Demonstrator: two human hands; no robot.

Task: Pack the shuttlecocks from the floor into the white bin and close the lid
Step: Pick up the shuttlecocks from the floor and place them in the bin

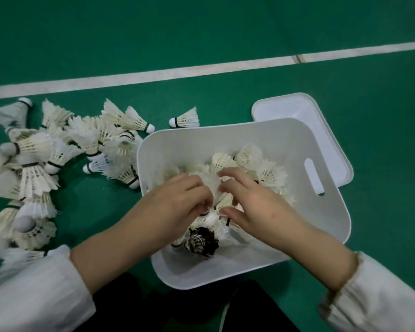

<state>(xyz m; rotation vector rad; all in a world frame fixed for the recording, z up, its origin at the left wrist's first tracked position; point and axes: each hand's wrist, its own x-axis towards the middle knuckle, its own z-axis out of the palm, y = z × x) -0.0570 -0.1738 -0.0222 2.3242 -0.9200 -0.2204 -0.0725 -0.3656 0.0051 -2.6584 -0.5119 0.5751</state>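
Note:
The white bin (285, 130) stands open on the green floor in front of me, with several white shuttlecocks (264, 168) inside and one dark-feathered shuttlecock (201, 240) near its front. Both hands are inside the bin. My left hand (177, 207) and my right hand (249, 202) curl their fingers around a bunch of white shuttlecocks (212, 185) held between them. A large pile of shuttlecocks (58, 149) lies on the floor to the left of the bin. The white lid (290, 109) lies flat behind the bin, partly under it.
A single shuttlecock (185, 118) lies apart behind the bin's left corner. A white court line (201, 68) crosses the floor beyond everything. My dark-trousered knees (168, 307) sit just in front of the bin.

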